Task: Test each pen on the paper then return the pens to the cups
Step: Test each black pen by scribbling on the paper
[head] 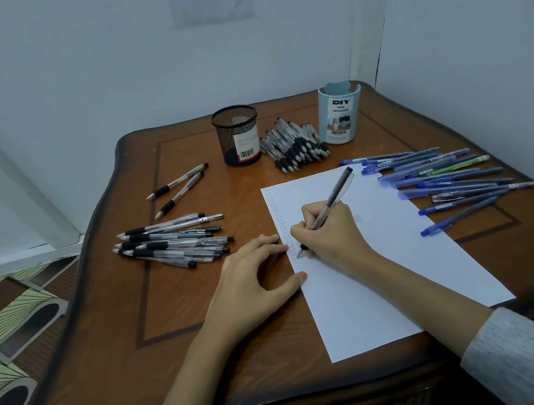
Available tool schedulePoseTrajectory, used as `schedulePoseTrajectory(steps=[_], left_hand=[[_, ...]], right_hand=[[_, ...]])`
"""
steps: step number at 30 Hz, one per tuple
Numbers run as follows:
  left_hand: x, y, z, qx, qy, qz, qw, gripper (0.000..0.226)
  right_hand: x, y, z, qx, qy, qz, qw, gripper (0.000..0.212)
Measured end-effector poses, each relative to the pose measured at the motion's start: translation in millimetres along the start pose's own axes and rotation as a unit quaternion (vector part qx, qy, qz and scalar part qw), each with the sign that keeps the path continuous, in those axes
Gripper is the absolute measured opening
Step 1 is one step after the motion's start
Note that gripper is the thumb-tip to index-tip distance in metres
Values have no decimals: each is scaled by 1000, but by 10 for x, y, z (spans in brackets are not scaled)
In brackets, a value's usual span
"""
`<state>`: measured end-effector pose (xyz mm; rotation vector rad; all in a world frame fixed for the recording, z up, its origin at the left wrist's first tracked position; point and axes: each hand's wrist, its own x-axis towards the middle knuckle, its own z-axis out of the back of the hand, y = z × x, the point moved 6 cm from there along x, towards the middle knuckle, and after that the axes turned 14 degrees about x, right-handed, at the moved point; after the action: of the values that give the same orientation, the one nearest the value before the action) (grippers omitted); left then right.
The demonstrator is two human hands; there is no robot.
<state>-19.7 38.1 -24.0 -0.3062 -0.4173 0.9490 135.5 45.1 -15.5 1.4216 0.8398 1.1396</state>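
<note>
A white sheet of paper (pixel 384 254) lies on the wooden table, with a column of small scribbles down its left edge. My right hand (pixel 329 231) grips a black pen (pixel 335 193), its tip touching the paper near that column. My left hand (pixel 253 280) rests flat with fingers apart, pressing the paper's left edge. A black mesh cup (pixel 237 135) and a light blue cup (pixel 339 113) stand at the back. Black pens lie in a pile (pixel 174 238) on the left, another pile (pixel 295 146) between the cups, and two (pixel 178 187) apart. Blue pens (pixel 445 179) spread to the right.
The wooden table (pixel 159 322) has curved edges and stands in a corner between pale walls. Patterned floor tiles (pixel 7 328) show at the left. A grey sleeve (pixel 531 360) covers my right forearm at the lower right.
</note>
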Motion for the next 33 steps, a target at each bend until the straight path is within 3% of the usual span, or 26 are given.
schedulePoseTrajectory(steps=[19, 26, 33], left_hand=[[7, -11, 13, -1, -5, -6, 1000, 52], [-1, -10, 29, 2, -4, -7, 1000, 52], [-9, -20, 35, 5, 0, -2, 1000, 52]], right_hand=[[16, -26, 10, -24, -15, 10, 1000, 39], [47, -66, 98, 166, -49, -131, 976, 33], [40, -36, 86, 172, 3, -105, 979, 35]])
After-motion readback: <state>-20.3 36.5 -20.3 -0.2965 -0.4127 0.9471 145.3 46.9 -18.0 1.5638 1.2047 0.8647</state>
